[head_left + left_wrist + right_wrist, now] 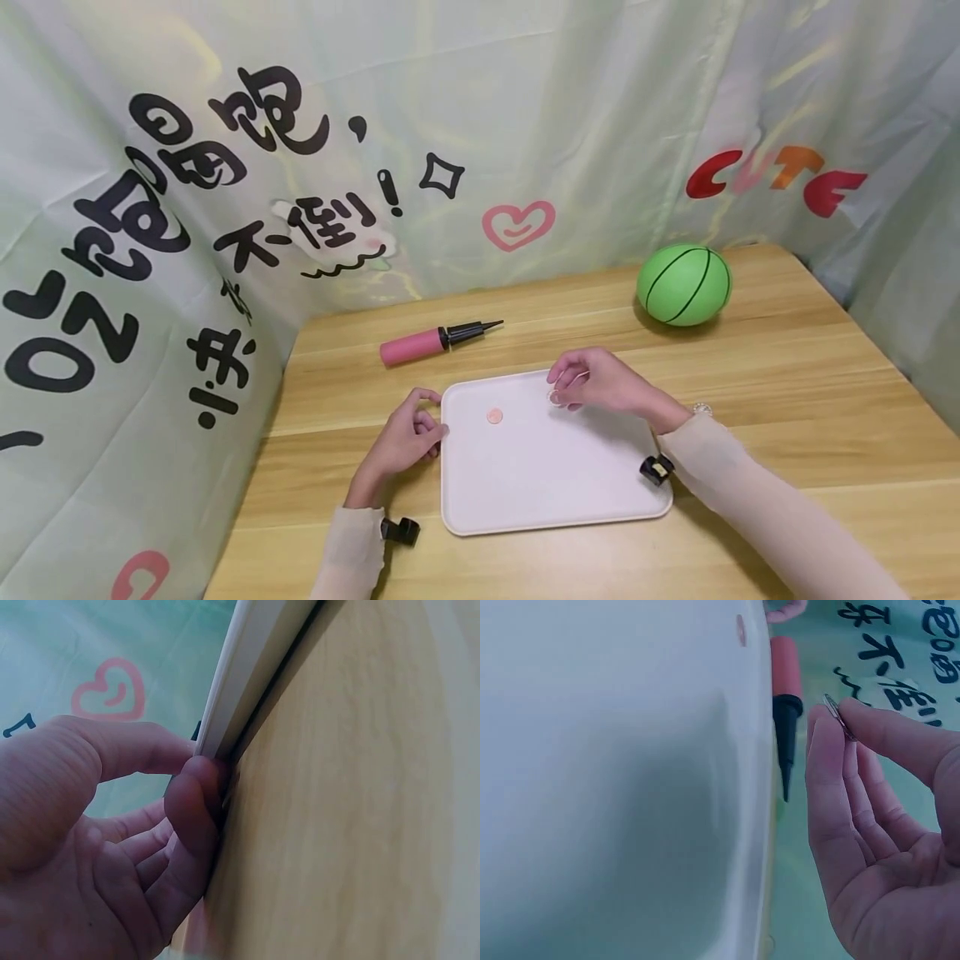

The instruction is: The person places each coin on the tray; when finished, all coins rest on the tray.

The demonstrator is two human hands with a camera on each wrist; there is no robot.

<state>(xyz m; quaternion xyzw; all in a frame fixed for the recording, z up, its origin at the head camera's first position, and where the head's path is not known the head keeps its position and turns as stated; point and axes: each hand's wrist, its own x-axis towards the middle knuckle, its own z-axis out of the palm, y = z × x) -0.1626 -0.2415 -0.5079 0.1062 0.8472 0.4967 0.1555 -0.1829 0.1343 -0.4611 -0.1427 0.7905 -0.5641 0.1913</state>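
Item: right hand, pinching a small thin disc, probably a coin, on edge between thumb and forefinger; the remaining fingers hang loosely curled below the pinch. The coin sits at the fingertips, raised just above the far edge of a pale pink tray. Second item: a small pinkish-orange disc lying flat on the tray, to the left of the pinch and apart from it. Left hand: fingertips pressed against the tray's left rim where it meets the wooden table, thumb above the rim, fingers curled; it steadies the tray rather than enclosing it. Beyond the pinch, off the tray: a pink hand pump with black nozzle, lying on the table; farther right, a green ball with black seams. Risks, as judged: the hold on the coin is narrow and edge-on, so a slight loosening could let it slip, roll off the tray and run across the table; a push from the left hand could slide the tray. Obscured: the coin's face and colour are unreadable in every view; the right wrist view is blue-tinted and blurred; the left wrist view shows only the rim and table grain.
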